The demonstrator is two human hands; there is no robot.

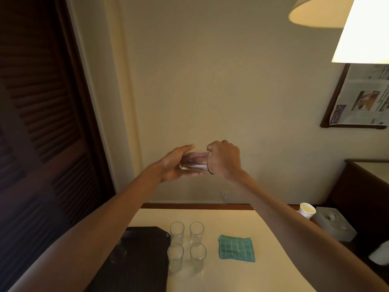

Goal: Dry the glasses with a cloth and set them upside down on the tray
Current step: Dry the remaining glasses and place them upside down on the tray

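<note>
Glass [194, 165] held sideways in left hand [173, 163], right hand [225, 160] apparently at its mouth.

- The wall [210, 81] in front is plain and creamy yellow.
- A tall, dark wooden door with slats [42, 123] fills the left side, and it is in shadow.
- A bright white lampshade [366, 28] glows at the top right, with a round lampshade [320, 15] just beside it.
- Under the lamps, a dark picture frame [357, 98] on the wall holds newspaper pages.
- A small white wall socket [224, 194] sits low down, just above a brown wooden strip [189, 206].
- A pale table [231, 224] stands against the wall.
- A dark wooden cabinet [366, 186] with a light top stands on the right.
</note>
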